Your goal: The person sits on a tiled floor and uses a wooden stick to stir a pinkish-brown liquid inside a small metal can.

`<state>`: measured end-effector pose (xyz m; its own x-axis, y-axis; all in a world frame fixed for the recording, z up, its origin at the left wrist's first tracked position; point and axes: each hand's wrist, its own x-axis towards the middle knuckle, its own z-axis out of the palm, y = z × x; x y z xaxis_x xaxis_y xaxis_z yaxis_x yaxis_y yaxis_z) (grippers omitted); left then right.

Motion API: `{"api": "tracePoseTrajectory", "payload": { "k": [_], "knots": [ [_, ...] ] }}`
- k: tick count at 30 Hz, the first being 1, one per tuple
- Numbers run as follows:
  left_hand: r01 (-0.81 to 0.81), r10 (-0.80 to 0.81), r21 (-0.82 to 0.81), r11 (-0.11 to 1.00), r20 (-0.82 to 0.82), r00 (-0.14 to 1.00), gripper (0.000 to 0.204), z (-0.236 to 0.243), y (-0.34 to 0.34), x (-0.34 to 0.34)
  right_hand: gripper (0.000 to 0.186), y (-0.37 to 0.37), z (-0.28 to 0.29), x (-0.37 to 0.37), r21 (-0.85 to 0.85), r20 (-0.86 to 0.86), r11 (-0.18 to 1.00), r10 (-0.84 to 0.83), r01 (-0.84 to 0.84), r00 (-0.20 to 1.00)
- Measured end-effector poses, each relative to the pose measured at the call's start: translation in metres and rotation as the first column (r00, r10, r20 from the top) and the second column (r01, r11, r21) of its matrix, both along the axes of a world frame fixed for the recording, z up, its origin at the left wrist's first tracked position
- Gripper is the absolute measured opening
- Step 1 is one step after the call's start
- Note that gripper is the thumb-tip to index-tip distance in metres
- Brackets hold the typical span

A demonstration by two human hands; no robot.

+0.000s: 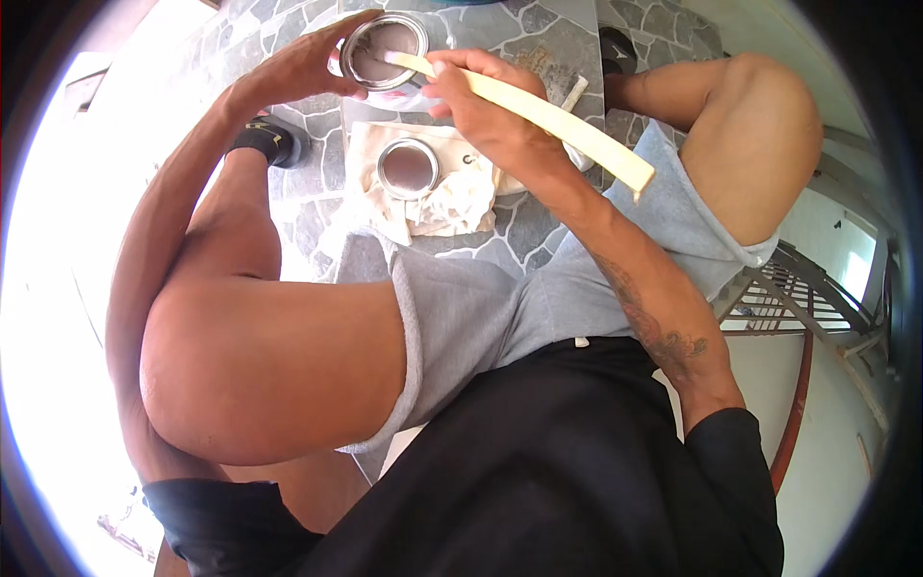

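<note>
My left hand is closed round the side of an open paint can, its fingers and thumb on the can's wall. Greyish-brown paint shows inside. In my right hand is a long, flat, pale-yellow wooden stick. Its far tip, smeared with paint, reaches over the mouth of the can; whether it touches the paint I cannot tell. The stick's other end points back over my right wrist. Nearer to me, a second, smaller open can holds similar paint and sits upright on a cream cloth.
The floor has a grey stone pattern with pale joints. A white strip-like object lies right of my right hand. My left shoe and bent legs flank the cans. A slatted metal rack stands at the right.
</note>
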<state>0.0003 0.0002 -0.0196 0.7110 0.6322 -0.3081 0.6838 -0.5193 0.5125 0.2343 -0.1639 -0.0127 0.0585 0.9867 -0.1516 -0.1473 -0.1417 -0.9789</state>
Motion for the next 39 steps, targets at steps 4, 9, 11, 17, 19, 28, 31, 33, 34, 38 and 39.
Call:
{"api": "tracePoseTrajectory", "payload": {
  "k": [4, 9, 11, 17, 19, 28, 31, 33, 34, 38, 39],
  "knots": [
    [0.003, -0.003, -0.06, 0.998, 0.0, 1.0, 0.113, 0.004, -0.003, 0.006, 0.032, -0.004, 0.002, 0.004, -0.036, -0.047, 0.999, -0.032, 0.03, 0.998],
    [0.011, -0.014, -0.038, 0.999, -0.067, 0.998, 0.115, 0.006, -0.003, 0.009, 0.032, 0.0, -0.009, 0.008, 0.006, -0.011, 0.999, 0.033, -0.033, 0.999],
    [0.053, -0.052, 0.019, 0.998, -0.045, 0.998, 0.115, 0.005, -0.006, 0.008, 0.032, -0.001, -0.004, 0.014, -0.057, -0.049, 0.998, 0.038, -0.041, 0.998],
    [0.088, -0.086, 0.094, 0.992, -0.019, 0.996, 0.114, 0.003, -0.017, 0.018, 0.031, 0.0, -0.011, 0.003, -0.033, 0.024, 0.999, 0.019, -0.018, 1.0],
    [0.004, 0.001, 0.054, 0.999, -0.091, 0.996, 0.111, 0.007, -0.019, 0.02, 0.029, 0.0, -0.009, 0.014, -0.016, -0.062, 0.995, 0.095, -0.097, 0.993],
    [0.076, -0.053, 0.136, 0.988, -0.165, 0.985, 0.111, 0.013, -0.013, 0.021, 0.031, 0.001, -0.01, 0.007, 0.011, -0.042, 0.998, 0.06, -0.06, 0.997],
    [0.114, -0.098, 0.114, 0.987, -0.136, 0.986, 0.11, 0.016, -0.012, 0.014, 0.031, 0.003, -0.001, 0.007, -0.082, -0.066, 0.996, 0.025, -0.031, 0.997],
    [0.218, -0.203, 0.067, 0.974, -0.179, 0.963, 0.098, 0.038, -0.01, 0.033, 0.03, -0.006, 0.011, 0.011, -0.109, -0.025, 0.994, 0.011, -0.013, 1.0],
    [0.157, -0.152, 0.016, 0.988, -0.16, 0.975, 0.096, 0.051, -0.015, 0.043, 0.03, -0.004, 0.009, 0.006, -0.061, -0.042, 0.998, -0.007, 0.004, 0.999],
    [0.139, -0.128, 0.05, 0.989, -0.183, 0.975, 0.096, 0.062, -0.022, 0.047, 0.031, 0.0, -0.012, -0.001, -0.036, -0.065, 0.999, -0.005, 0.003, 0.998],
    [0.165, -0.151, 0.057, 0.985, -0.189, 0.97, 0.098, 0.061, -0.018, 0.044, 0.031, 0.002, -0.016, -0.001, -0.018, -0.091, 1.0, 0.01, -0.011, 0.996]
  ]
}}
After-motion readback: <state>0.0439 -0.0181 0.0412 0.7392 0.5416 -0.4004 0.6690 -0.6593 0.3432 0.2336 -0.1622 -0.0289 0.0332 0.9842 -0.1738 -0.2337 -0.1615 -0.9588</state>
